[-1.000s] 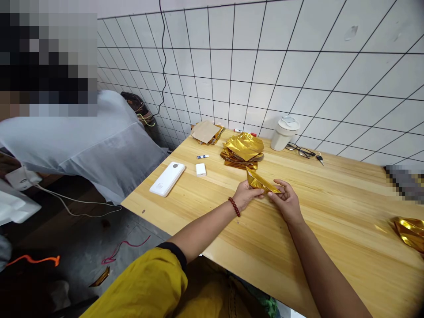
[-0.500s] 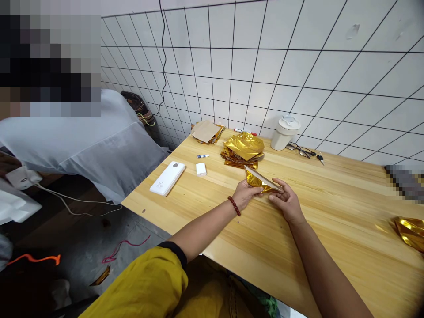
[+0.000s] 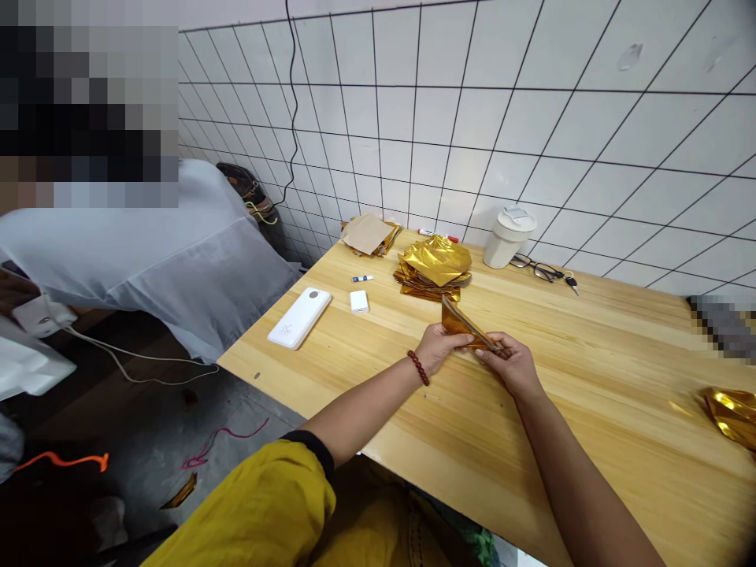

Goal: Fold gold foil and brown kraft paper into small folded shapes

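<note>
Gold foil sheet (image 3: 466,329) folded into a long narrow triangle, and that's the thing in play here. It's held up off the table, tilted, with one point sticking up and away from me and the long edge running down toward the right hand.

Left hand (image 3: 440,349) has the near end pinched between thumb and fingers, with a red bead bracelet (image 3: 418,368) on that wrist. Right hand (image 3: 511,364) is pinching the other end, its fingertips (image 3: 490,356) on the fold, so both hands are closed narrow on the foil and sit just beside each other.

Right behind them, on a pine wood table (image 3: 591,441), is a pile of crumpled gold foil (image 3: 434,268). Further back by the tile wall (image 3: 472,118) there's a brown paper square (image 3: 366,234) lying on more foil. A white power bank (image 3: 299,317) and a small white box (image 3: 358,301) are left of the pile. A cream tumbler (image 3: 508,238) stands near the wall, with glasses (image 3: 536,269) and keys (image 3: 572,285) just beside it. Another gold foil piece (image 3: 729,416) sits way off at the right edge.

Another person in a pale grey shirt (image 3: 159,252) is bent over past the table's left end, mostly blurred out. My yellow sleeve (image 3: 248,504) fills the bottom of the view.
</note>
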A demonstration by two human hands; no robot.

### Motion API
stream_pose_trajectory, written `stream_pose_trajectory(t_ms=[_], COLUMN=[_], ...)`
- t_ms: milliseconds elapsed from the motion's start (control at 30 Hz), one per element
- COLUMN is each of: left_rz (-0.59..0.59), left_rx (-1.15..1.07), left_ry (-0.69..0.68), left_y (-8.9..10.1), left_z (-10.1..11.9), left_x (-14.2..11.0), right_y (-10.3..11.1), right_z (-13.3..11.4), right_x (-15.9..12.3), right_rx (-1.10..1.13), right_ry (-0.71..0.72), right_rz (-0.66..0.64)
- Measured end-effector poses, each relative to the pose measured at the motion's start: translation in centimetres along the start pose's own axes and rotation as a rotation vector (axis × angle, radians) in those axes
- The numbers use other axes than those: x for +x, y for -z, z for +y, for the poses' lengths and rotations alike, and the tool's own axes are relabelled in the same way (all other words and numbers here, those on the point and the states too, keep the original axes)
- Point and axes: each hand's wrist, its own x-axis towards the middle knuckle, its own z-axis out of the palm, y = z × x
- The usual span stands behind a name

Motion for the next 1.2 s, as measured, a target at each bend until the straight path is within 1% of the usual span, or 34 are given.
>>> stream_pose_trajectory(t_ms=[100, 267, 467, 533, 633, 700, 767, 867, 1000, 1200], left_rz=[-0.003, -0.039, -0.008, -0.034, -0.121, -0.154, -0.139, -0.087, -0.039, -0.091], left_rx=[0.034, 0.103, 0.136, 0.153, 0.158, 0.174, 0.212, 0.247, 0.182, 0.158], left_ry=[-0.010, -0.009, -0.014, -0.017, -0.026, -0.025, -0.019, -0.013, -0.015, -0.011], left_y=[-0.06, -0.22, -0.23, -0.24, -0.28, -0.26, -0.20, -0.05, 0.07, -0.02], left_z=[0.05, 0.03, 0.02, 0.07, 0.00, -0.17, -0.35, -0.44, -0.22, -0.06], left_x=[-0.01, -0.17, -0.22, -0.24, -0.27, -0.24, -0.17, -0.05, 0.02, -0.05], right_y=[-0.05, -0.06, -0.05, -0.06, -0.02, 0.06, 0.16, 0.29, 0.23, 0.08], right_z=[-0.15, -0.36, -0.61, -0.69, -0.83, -0.90, -0.94, -0.90, -0.76, -0.81], right_x=[0.02, -0.02, -0.17, -0.15, -0.06, -0.01, 0.03, 0.08, 0.20, 0.26], right_rx=[-0.009, -0.037, -0.050, -0.024, 0.042, 0.077, 0.093, 0.088, 0.062, 0.013], right_ry=[0.002, -0.028, -0.074, -0.082, -0.086, -0.082, -0.074, -0.049, -0.033, -0.015], right_rz=[-0.022, -0.022, -0.025, -0.022, 0.005, 0.033, 0.054, 0.057, 0.027, 0.043])
